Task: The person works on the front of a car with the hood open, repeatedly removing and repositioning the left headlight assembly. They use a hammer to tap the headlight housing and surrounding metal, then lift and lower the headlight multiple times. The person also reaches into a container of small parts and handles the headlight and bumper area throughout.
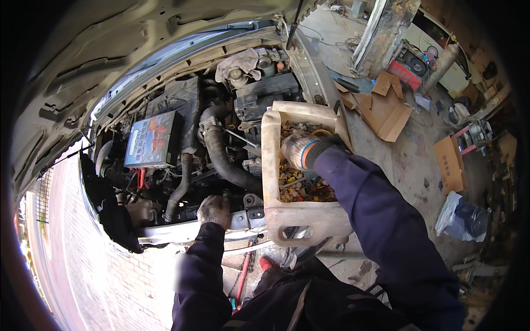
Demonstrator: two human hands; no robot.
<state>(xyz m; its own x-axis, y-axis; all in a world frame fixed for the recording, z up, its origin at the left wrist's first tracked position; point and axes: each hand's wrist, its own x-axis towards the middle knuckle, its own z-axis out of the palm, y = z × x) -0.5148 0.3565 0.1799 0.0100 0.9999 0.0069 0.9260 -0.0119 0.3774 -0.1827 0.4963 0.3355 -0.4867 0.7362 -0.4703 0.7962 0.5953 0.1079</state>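
My right hand (297, 149), in a soiled work glove with an orange and blue cuff, reaches into a cut-open, off-white plastic jug (271, 165). Its fingers curl down among many small clips and fasteners (309, 190); whatever they hold is hidden. The jug lies over the front right corner of the engine bay, its handle opening toward me. My left hand (214, 211), gloved too, is closed at the silver front crossmember (179, 231), below a thick black hose (223, 157). What lies under its fingers I cannot make out.
Overhead is the raised hood (72, 60). A boxed car battery (152, 139) sits at the engine's left, a grey rag (238, 63) at the back. A screwdriver-like tool (241, 138) lies beside the hose. Flattened cardboard (383, 110) and a plastic bag (462, 218) lie on the floor to the right.
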